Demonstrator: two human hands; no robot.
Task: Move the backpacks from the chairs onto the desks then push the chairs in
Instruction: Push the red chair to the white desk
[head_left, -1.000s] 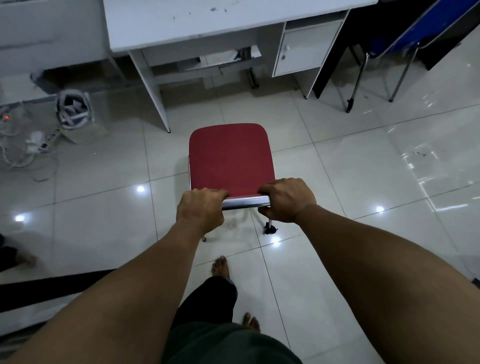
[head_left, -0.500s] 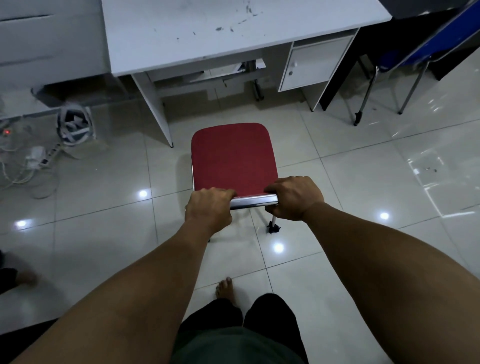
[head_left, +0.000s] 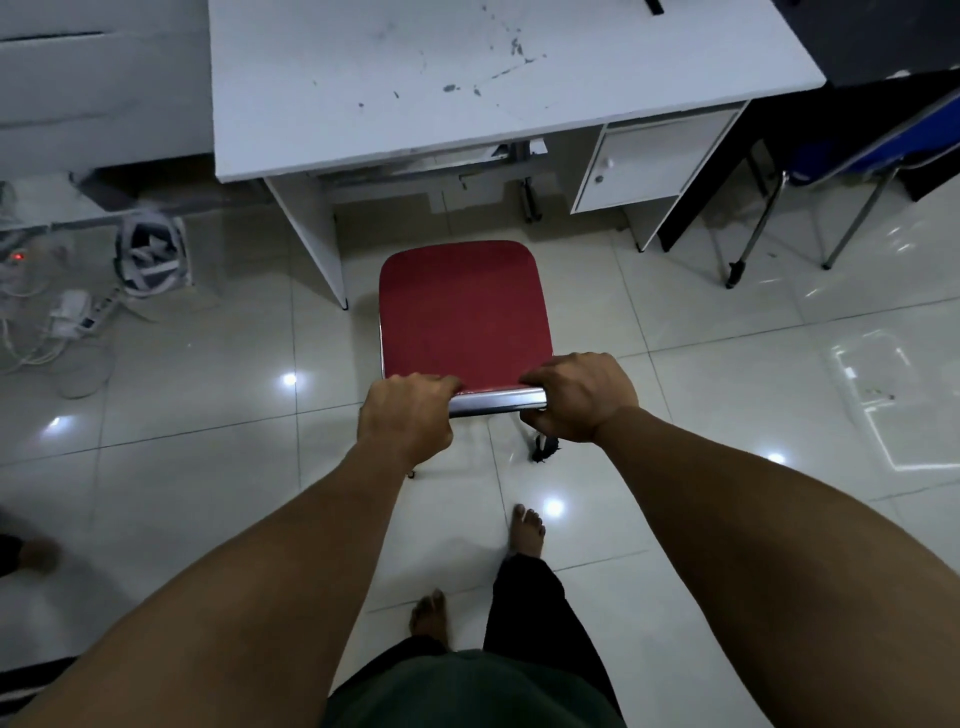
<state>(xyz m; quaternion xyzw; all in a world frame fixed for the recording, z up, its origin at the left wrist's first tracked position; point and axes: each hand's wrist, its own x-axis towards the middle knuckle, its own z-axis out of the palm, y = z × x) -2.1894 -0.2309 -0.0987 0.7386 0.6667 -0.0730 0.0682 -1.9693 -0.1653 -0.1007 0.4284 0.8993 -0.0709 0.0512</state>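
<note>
The chair (head_left: 464, 312) is sliding closer to the tabletop (head_left: 363, 104), just ahead of the fingers (head_left: 441, 383), both hands gripping its chrome back rail, nearly tucked in.

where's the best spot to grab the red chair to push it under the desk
Probably the chrome top rail of the backrest, from behind, one grip at each end, as the left hand and right hand do now. The red chair faces the white desk, so that bar is the nearest edge and lets you steer it straight in.
</note>
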